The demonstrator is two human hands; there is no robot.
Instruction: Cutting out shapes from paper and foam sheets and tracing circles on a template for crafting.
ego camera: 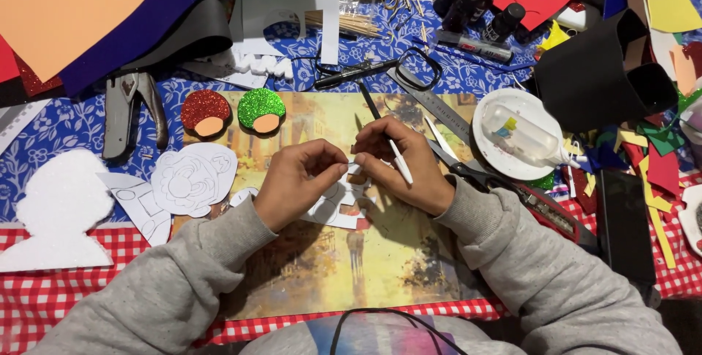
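Head view: left hand and right hand pinch a small white cutout mid-desk; the right also grips a white pencil. Two glitter mushrooms look finished (the drawn face cutout remains uncoloured).

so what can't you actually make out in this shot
- Head view: the small piece pinched by the left hand and right hand is covered by the fingers.
- The tip of the white stick in the right hand is hidden behind the fingers.
- The white paper cutout under the hands is mostly covered by them.
- The scissors run under the right sleeve.
- The bottles at the top are too small for detail.
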